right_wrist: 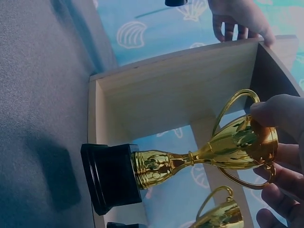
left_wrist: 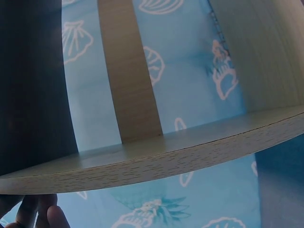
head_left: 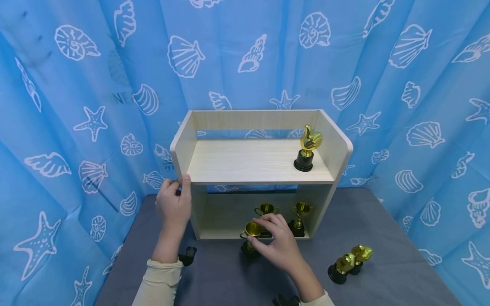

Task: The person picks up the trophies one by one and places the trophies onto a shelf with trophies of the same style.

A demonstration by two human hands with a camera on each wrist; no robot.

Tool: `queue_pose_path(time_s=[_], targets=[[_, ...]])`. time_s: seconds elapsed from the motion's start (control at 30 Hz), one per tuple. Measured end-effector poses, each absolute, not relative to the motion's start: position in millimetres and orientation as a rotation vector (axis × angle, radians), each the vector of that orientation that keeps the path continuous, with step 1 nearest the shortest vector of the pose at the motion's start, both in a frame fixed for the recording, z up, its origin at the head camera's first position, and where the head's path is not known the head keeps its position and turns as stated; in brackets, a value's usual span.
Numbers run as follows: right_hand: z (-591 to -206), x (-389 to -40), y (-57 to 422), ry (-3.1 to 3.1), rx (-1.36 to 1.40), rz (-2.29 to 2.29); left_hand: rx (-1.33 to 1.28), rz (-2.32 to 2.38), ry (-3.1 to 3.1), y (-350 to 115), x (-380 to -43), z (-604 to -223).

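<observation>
At the left side of the pale, wood-grained two-tier shelf (head_left: 241, 159), the left hand (head_left: 174, 204) grips the edge. Before the shelf's lower tier, the right hand (head_left: 277, 244) pinches a shiny gold two-handled trophy (right_wrist: 183, 160), black-based, by its cup. Likely light, stiff and slippery, it should be held by cup or base.
</observation>
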State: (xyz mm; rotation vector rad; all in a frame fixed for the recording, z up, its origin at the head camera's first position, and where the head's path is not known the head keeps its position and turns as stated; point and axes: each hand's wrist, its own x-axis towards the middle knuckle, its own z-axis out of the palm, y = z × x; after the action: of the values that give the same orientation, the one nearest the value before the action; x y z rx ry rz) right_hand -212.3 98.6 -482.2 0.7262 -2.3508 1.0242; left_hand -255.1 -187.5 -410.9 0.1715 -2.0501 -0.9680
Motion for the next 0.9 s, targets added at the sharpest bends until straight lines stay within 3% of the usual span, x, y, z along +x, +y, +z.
queue_pose_path(time_s=[0.9], targets=[[-495, -226, 73, -2.29, 0.557, 0.975, 0.165, -0.955, -2.046, -188, -257, -413]])
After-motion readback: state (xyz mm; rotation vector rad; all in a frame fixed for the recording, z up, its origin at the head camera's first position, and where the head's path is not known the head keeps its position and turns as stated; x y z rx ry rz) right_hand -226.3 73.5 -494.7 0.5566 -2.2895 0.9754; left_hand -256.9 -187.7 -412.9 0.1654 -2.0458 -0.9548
